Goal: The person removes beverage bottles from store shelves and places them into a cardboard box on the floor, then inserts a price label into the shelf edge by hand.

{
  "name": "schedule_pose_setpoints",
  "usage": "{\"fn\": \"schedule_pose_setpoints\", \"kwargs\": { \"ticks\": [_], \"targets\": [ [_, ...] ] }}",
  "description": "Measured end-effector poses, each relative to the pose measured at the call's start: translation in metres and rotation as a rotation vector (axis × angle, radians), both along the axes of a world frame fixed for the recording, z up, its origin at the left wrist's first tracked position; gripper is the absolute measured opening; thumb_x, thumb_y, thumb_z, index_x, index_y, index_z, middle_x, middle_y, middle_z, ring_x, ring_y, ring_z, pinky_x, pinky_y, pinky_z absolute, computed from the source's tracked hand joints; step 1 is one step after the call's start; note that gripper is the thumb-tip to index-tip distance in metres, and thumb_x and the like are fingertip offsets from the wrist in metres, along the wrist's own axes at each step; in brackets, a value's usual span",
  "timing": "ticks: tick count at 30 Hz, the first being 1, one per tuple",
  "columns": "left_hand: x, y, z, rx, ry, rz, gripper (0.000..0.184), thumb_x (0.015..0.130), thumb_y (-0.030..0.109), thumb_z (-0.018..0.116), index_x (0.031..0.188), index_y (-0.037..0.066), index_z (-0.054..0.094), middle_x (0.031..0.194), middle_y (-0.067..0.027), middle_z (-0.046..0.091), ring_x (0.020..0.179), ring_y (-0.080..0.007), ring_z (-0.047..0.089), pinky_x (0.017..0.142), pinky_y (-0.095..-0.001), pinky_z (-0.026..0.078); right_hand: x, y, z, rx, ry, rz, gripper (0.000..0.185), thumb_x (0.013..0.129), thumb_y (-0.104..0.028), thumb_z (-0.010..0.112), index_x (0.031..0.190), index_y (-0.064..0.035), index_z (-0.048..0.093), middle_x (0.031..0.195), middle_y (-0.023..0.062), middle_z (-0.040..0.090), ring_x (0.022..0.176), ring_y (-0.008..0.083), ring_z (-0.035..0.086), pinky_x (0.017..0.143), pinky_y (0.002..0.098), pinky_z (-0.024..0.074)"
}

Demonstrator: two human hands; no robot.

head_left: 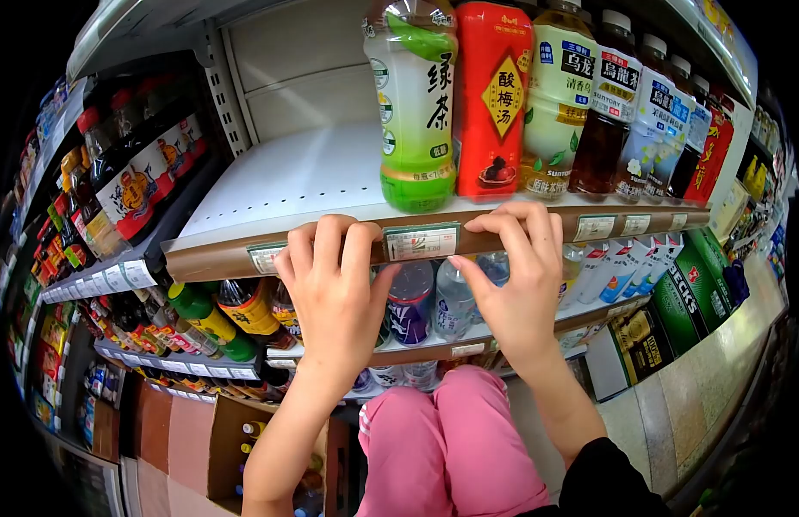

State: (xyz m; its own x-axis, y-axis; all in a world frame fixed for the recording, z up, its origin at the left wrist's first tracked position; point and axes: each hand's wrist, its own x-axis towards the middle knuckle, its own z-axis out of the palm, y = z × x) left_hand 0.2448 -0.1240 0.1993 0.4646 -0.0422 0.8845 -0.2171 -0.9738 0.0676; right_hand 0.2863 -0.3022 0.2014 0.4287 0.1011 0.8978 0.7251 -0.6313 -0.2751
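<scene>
A brown shelf-edge strip [330, 237] runs along the front of a white shelf [287, 177]. My left hand [335, 284] curls its fingers over the strip's top, its thumb below, just left of a price tag [422, 242]. At the tag's right end, my right hand [520, 267] grips the strip between fingers above and thumb underneath. Directly behind the tag stands a green tea bottle [416, 112], beside a red plum drink carton [494, 99]. Another price tag [266, 258] is partly covered by my left hand.
Oolong tea bottles [559, 103] line the shelf to the right. Lower down are cans [410, 302] and water bottles [452, 302]. A cardboard box [231, 448] with bottles sits on the floor at left; a green beer carton [692, 280] is at right. Sauce bottles [210, 319] fill the left shelving.
</scene>
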Motion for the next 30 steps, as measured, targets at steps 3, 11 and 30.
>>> {"fn": "schedule_pose_setpoints", "kwargs": {
  "ticks": [3,11,30],
  "targets": [
    [0.003,0.001,-0.002,-0.029,-0.008,-0.028,0.052,0.060,0.012,0.085,0.106,0.014,0.060,0.101,-0.0033,0.053,0.098,-0.0274,0.050,0.085,-0.0423,0.035,0.002,-0.001,-0.001,0.001,-0.008,0.017,0.041,0.060,-0.001,0.084,0.095,-0.0084,0.065,0.099,0.0062,0.054,0.092,0.0286,0.052,0.078,0.0396,0.0448],
    [0.004,-0.002,-0.006,-0.047,-0.066,-0.033,0.053,0.059,0.017,0.087,0.108,0.017,0.065,0.099,-0.0018,0.053,0.097,-0.0255,0.049,0.088,-0.0415,0.031,0.005,-0.002,0.000,0.005,-0.006,0.074,0.042,0.061,-0.001,0.083,0.098,-0.0088,0.065,0.097,0.0064,0.053,0.089,0.0282,0.051,0.076,0.0396,0.0438],
    [0.001,-0.009,-0.005,-0.089,-0.055,-0.004,0.042,0.065,0.015,0.086,0.101,0.013,0.064,0.098,-0.0036,0.052,0.097,-0.0263,0.047,0.091,-0.0392,0.030,0.003,-0.001,-0.001,-0.003,0.018,0.071,0.043,0.061,0.000,0.082,0.100,-0.0122,0.068,0.096,0.0052,0.049,0.080,0.0245,0.046,0.071,0.0380,0.0418]
  ]
}}
